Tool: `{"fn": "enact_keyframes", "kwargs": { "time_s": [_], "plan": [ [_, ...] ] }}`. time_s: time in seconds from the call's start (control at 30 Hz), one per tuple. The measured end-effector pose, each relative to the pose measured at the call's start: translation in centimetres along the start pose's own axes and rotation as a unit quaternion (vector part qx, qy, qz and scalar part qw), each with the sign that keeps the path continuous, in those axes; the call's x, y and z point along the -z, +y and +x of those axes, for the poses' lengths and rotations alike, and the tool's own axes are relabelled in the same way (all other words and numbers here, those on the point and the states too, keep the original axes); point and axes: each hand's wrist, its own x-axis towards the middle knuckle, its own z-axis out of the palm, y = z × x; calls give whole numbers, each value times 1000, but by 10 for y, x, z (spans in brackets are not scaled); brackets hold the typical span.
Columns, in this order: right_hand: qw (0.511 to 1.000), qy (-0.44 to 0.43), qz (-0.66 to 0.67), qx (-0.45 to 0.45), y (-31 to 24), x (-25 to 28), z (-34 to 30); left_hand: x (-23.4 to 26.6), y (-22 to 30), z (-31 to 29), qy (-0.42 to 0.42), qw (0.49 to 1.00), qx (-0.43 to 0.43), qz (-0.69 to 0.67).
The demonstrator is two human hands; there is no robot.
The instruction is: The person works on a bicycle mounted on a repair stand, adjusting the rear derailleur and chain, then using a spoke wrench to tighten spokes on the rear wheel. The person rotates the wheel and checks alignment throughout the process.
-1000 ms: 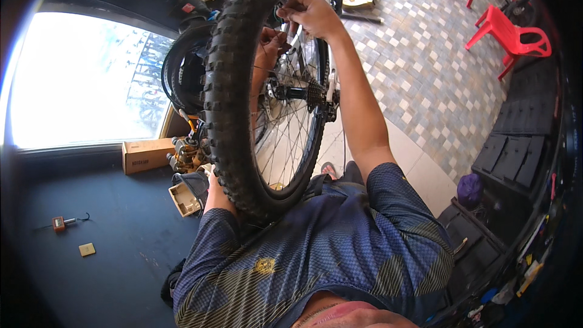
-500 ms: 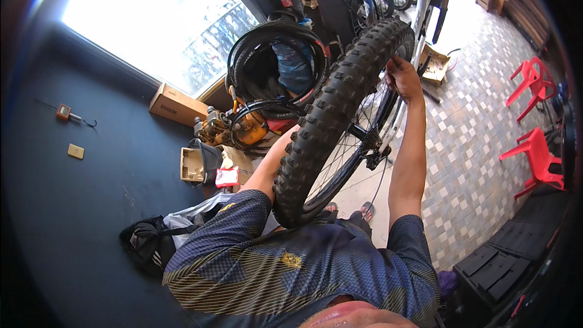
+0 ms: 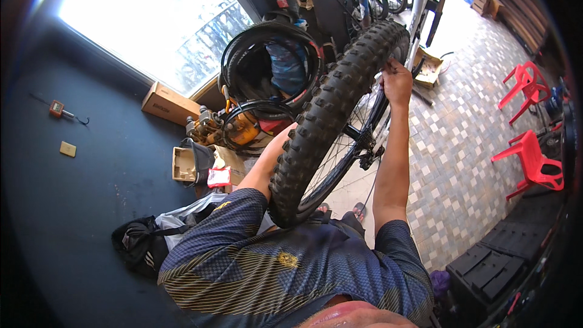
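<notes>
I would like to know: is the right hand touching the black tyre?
Cannot tell. The head view shows the right hand at the inner side of the black tyre, but neither contact nor a gap shows plainly.

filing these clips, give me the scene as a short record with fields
left hand: hidden behind the tire; its forearm shows
right hand: at the tire's upper end, fingers bent; grip unclear
tire: black, knobby, slanted in view
cassette: right of the tire, below the right hand
left side: window, brown box, more tires
right side: red chairs, tiled floor
</notes>
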Motion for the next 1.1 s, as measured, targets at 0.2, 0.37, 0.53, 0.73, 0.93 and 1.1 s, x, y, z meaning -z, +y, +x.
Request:
{"fn": "enact_keyframes", "kwargs": {
  "time_s": [0.2,0.37,0.53,0.73,0.93,1.1],
  "plan": [
    [973,102,-148,147,-7,-5,-4,4,-2,-6,-11,1000,1,-12],
    [973,130,-173,83,-26,-11,-13,11,-2,-16,-23,999,1,-23],
    [970,158,-175,64,-30,-18,-16,17,-2,-25,-34,999,-1,-31],
    [974,57,-210,54,-34,0,-9,25,0,-42,-46,998,-9,-41],
    [996,-20,-88,-29,-15,27,-20,31,4,-62,-59,997,-21,-51],
    [988,15,61,-142,0,49,-47,39,6,-78,-63,996,-25,-52]
  ]
}}
